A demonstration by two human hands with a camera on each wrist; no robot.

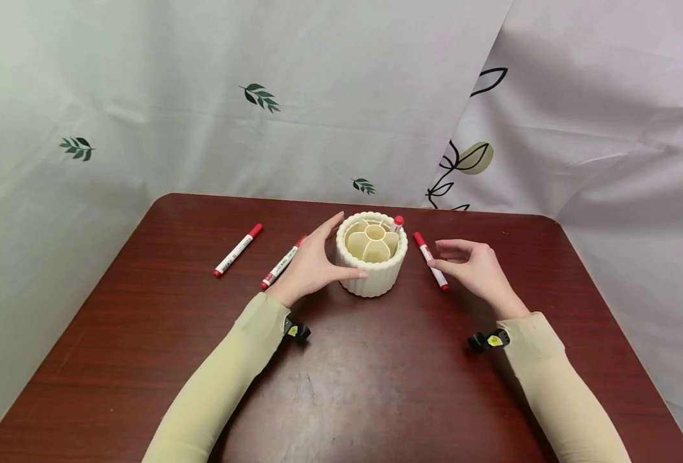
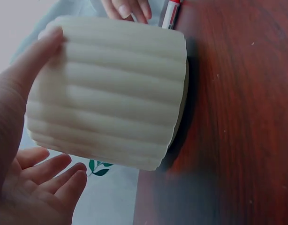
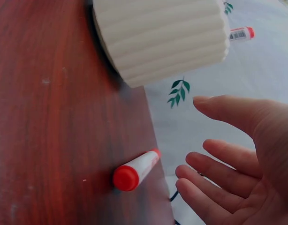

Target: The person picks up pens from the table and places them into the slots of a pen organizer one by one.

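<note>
Left hand [image 1: 309, 267] rests against the holder [image 1: 372, 257], fingers straight, thumb along its near wall. Holder stands mid-surface [image 1: 341, 379] (one marker [image 1: 397, 223] upright in a rear compartment). Right hand [image 1: 474, 267] hovers over a lying marker [image 1: 431, 260], fingers apart and relaxed, gripping nothing. Two more markers [image 1: 237, 249] lie left

Pale olive long sleeves [image 1: 226, 379] cover both arms; small black yellow-marked wrist cameras [image 1: 297, 330].
</note>
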